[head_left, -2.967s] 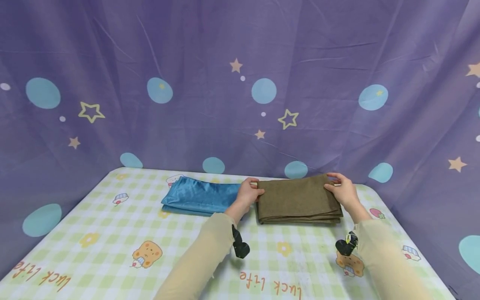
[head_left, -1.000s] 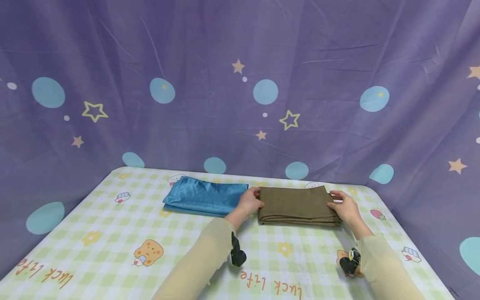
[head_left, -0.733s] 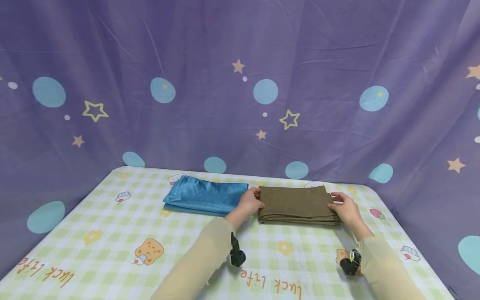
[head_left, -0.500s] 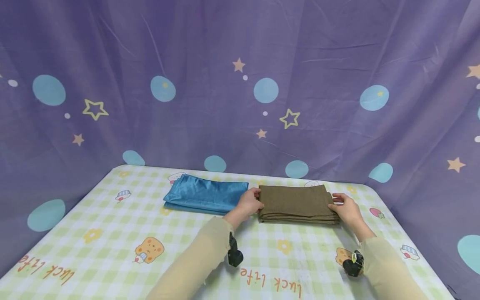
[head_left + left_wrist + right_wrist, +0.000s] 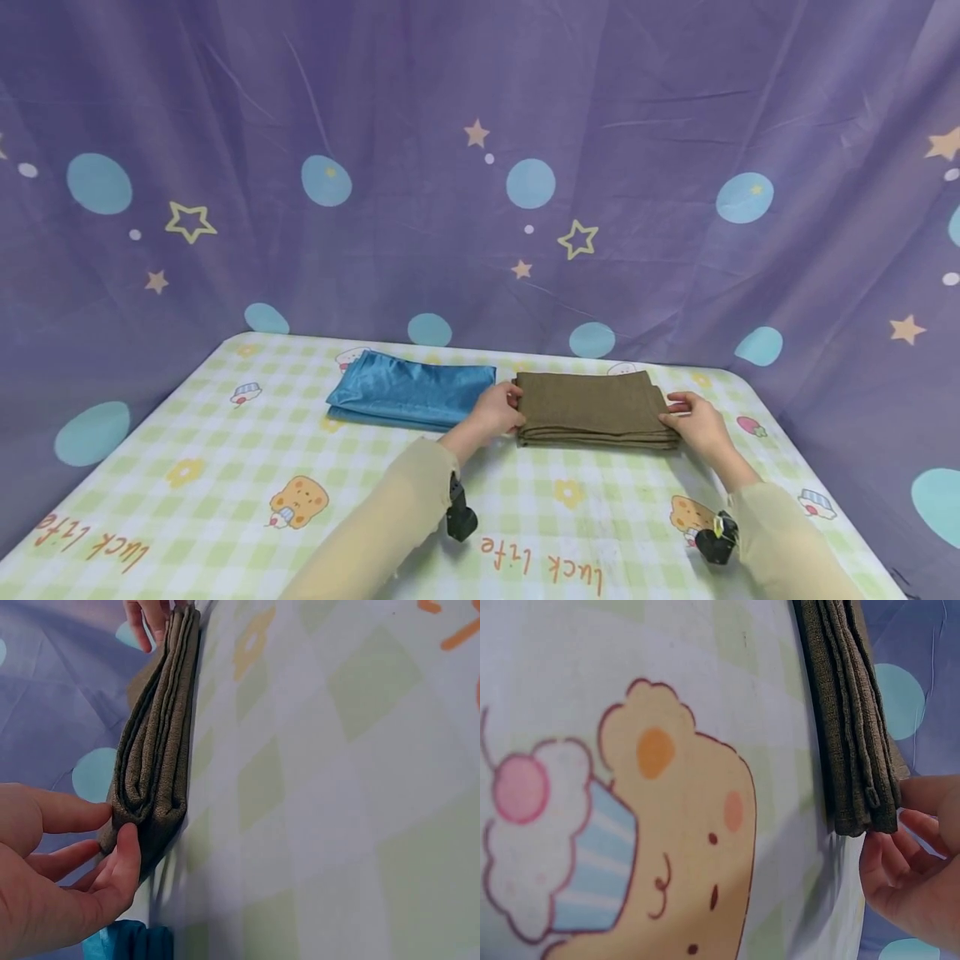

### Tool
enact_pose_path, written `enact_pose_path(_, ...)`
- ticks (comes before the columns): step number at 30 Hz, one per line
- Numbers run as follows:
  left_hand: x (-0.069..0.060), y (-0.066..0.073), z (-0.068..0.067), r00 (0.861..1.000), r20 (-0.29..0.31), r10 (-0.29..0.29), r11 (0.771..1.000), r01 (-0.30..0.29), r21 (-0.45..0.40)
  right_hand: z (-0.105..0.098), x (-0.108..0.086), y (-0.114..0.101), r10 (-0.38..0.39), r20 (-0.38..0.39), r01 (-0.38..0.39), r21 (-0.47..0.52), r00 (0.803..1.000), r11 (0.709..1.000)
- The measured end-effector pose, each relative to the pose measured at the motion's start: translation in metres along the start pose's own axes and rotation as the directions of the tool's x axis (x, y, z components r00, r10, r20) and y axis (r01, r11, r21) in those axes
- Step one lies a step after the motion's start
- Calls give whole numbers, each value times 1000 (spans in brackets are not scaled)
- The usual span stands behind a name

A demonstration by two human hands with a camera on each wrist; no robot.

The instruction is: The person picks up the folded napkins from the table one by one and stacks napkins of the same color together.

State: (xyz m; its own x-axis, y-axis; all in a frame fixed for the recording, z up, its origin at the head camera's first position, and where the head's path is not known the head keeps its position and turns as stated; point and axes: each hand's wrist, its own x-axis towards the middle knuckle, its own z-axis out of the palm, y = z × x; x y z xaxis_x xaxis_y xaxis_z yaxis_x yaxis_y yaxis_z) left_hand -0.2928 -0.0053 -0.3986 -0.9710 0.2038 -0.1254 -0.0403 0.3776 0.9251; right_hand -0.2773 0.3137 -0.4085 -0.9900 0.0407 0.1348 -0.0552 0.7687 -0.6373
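Observation:
A brown cloth (image 5: pixel 588 404), folded into a thick flat rectangle of several layers, lies on the right half of the table. My left hand (image 5: pixel 495 412) is at its left end. The left wrist view shows the fingertips (image 5: pixel 129 834) just touching the folded edge. At the opposite end is my right hand (image 5: pixel 697 425), its thumb against the front right corner and the other fingers extended and loose. In the right wrist view the fingertips (image 5: pixel 874 844) meet the ends of the layers. A shiny blue folded cloth (image 5: pixel 412 390) lies to the left, just beyond my left hand.
The table (image 5: pixel 225 467) has a green-and-white checked cover printed with cartoons and lettering. Behind it hangs a purple curtain (image 5: pixel 420 250) with stars and blue dots. A small black device sits at each wrist.
Three seconds ago both hands held the brown cloth's back corners, its back edge raised. It now lies flat; both hands have slid toward the front, and lately eased slightly outward.

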Motion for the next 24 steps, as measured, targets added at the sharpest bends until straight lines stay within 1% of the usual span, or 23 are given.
enact_pose_path(2,-1,-1,-1,1000,6,1,1000,-1,-21,0,-2,0,-6,-11,6,-5,1000,1000)
enact_pose_path(5,-3,-2,-2,1000,11,10,1000,-10,-28,-1,-4,-1,-7,-34,7,-21,999,1000)
enact_pose_path(11,-9,-2,-5,999,27,20,999,-21,27,-1,-7,-5,-4,-72,0,-49,997,999)
enact_pose_path(19,-15,-4,-12,996,69,50,997,-53,47,1,-9,-13,12,-109,-19,-60,994,998)
enact_pose_path(21,-16,-4,-14,995,83,58,997,-63,54,1,-10,-16,11,-109,-17,-58,994,998)
enact_pose_path(24,-19,-2,-18,992,112,48,996,-56,66,1,-9,-21,-1,-97,-4,-48,995,999)
